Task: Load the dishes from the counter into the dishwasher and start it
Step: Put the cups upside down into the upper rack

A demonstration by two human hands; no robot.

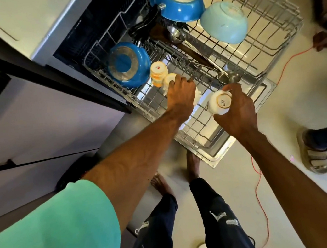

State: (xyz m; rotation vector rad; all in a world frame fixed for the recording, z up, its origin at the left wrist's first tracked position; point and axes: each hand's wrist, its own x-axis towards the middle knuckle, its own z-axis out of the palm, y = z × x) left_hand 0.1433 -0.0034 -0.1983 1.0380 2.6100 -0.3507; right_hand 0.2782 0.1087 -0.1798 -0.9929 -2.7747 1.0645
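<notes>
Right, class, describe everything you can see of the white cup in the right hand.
The white cup looks like glazed ceramic. It is held upside down, its round base toward the camera, with a brownish ring and printed lettering. The right hand curls round its sides, over the wire rack. Whether it touches the rack is unclear.

rack [197,125] near end bare; utensils [196,56] lie across middle; blue pan [128,65], cups [158,72] block left edge
</notes>
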